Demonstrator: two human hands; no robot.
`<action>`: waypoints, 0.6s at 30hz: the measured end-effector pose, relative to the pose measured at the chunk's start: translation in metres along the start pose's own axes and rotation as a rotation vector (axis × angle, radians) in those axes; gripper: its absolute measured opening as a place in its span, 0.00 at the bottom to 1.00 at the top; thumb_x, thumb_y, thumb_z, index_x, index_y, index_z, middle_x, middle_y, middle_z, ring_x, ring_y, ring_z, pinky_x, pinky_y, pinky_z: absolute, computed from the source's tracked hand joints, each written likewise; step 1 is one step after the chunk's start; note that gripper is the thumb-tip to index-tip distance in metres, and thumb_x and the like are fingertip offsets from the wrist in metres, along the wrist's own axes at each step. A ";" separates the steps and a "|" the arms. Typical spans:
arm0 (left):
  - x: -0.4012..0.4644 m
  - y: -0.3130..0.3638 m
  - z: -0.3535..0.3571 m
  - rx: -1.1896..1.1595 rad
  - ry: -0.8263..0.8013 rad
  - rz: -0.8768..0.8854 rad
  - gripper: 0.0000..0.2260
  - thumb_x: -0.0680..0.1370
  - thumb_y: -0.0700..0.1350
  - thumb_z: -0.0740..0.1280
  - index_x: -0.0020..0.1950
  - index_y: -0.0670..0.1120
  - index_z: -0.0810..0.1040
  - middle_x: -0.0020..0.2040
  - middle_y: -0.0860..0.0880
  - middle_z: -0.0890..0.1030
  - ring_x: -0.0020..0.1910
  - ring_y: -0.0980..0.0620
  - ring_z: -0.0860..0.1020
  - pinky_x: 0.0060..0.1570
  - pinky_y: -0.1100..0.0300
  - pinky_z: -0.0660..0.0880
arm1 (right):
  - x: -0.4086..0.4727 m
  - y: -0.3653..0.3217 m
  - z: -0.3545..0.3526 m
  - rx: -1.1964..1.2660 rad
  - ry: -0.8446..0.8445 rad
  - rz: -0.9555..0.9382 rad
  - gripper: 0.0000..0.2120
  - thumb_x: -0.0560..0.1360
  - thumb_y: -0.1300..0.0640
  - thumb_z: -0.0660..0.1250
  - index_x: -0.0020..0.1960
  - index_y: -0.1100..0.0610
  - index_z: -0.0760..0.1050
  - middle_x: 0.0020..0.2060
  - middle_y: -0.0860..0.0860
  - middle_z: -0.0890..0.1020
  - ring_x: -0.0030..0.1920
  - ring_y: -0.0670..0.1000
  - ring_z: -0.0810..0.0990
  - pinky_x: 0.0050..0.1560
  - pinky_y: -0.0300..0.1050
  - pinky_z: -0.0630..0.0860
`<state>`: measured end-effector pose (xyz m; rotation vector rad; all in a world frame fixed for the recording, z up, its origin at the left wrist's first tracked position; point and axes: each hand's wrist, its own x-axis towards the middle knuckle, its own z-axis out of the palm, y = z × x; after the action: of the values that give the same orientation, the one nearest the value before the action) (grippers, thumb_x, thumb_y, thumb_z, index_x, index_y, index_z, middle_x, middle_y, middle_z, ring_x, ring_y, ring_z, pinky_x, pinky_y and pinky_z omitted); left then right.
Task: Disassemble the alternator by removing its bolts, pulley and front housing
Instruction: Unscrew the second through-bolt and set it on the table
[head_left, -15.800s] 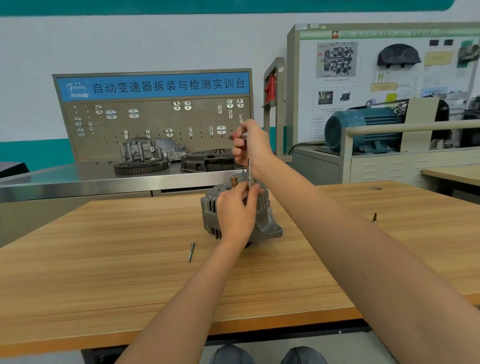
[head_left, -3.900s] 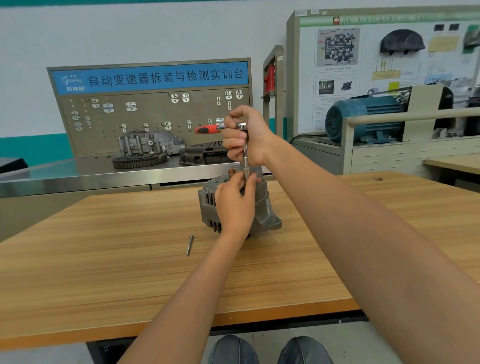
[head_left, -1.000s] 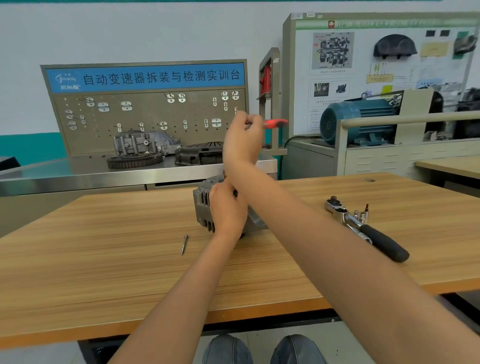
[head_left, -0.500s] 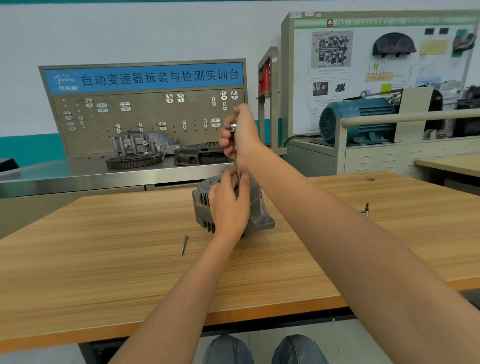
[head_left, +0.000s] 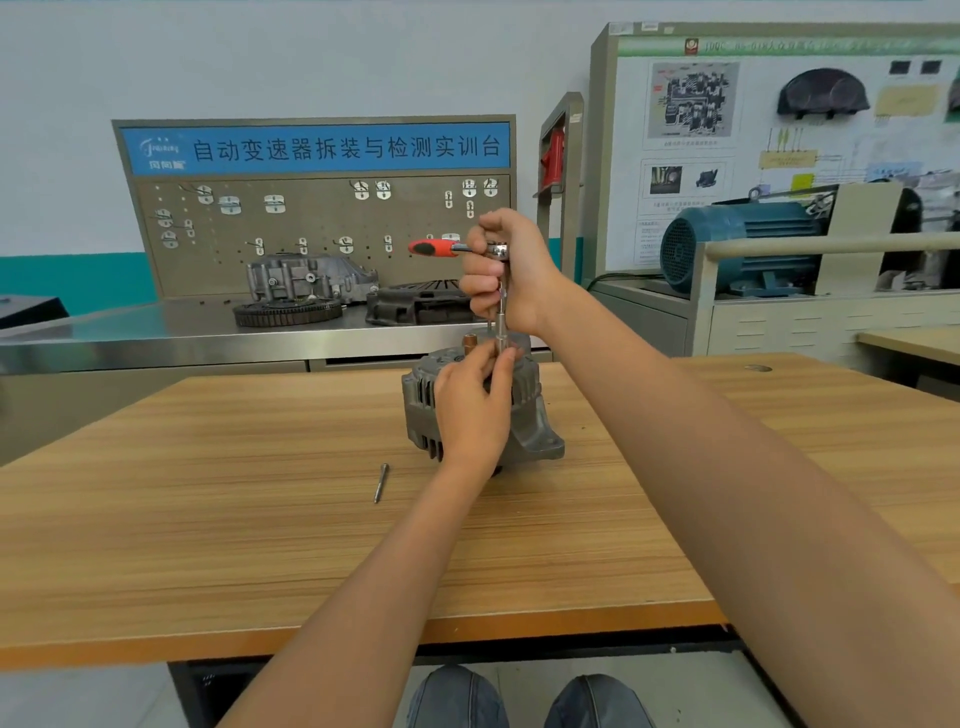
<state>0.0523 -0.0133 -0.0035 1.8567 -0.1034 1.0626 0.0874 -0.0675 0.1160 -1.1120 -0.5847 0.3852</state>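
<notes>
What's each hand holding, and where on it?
Right hand grips the ratchet at its head and extension. Left hand pinches the extension's lower end above the alternator.

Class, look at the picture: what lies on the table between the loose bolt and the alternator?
Nothing: in the head view, only bare wooden table separates the loose bolt from the alternator.

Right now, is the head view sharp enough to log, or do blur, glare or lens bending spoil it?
Head view: the alternator, the ratchet and the loose bolt on the wooden table are sharp; lighting is even and soft, shadows faint. Head view: wide-angle bending curves the table edge, and a mild sheen shows on the steel bench. The wall poster text is too soft to read.
</notes>
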 end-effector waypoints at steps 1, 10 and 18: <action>-0.001 0.001 0.000 0.012 0.000 0.004 0.11 0.81 0.46 0.60 0.50 0.43 0.80 0.37 0.46 0.80 0.49 0.36 0.76 0.50 0.45 0.72 | -0.001 0.000 0.002 -0.007 0.030 -0.020 0.17 0.78 0.52 0.51 0.31 0.54 0.62 0.18 0.46 0.62 0.19 0.45 0.60 0.22 0.33 0.53; -0.001 0.002 0.002 0.005 0.058 -0.096 0.10 0.78 0.39 0.63 0.37 0.48 0.73 0.35 0.49 0.77 0.45 0.43 0.74 0.41 0.50 0.71 | -0.006 0.030 0.023 -0.412 0.765 -0.440 0.08 0.80 0.52 0.52 0.44 0.54 0.64 0.30 0.46 0.70 0.28 0.45 0.67 0.28 0.41 0.61; -0.002 0.003 0.001 0.017 0.042 -0.053 0.10 0.79 0.41 0.62 0.38 0.49 0.71 0.36 0.47 0.77 0.45 0.42 0.75 0.43 0.48 0.71 | -0.002 0.022 0.025 -0.246 0.694 -0.359 0.07 0.80 0.56 0.53 0.43 0.54 0.61 0.30 0.48 0.68 0.28 0.46 0.65 0.28 0.41 0.62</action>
<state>0.0506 -0.0164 -0.0030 1.8416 -0.0203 1.0688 0.0707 -0.0415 0.1036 -1.2534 -0.2018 -0.3893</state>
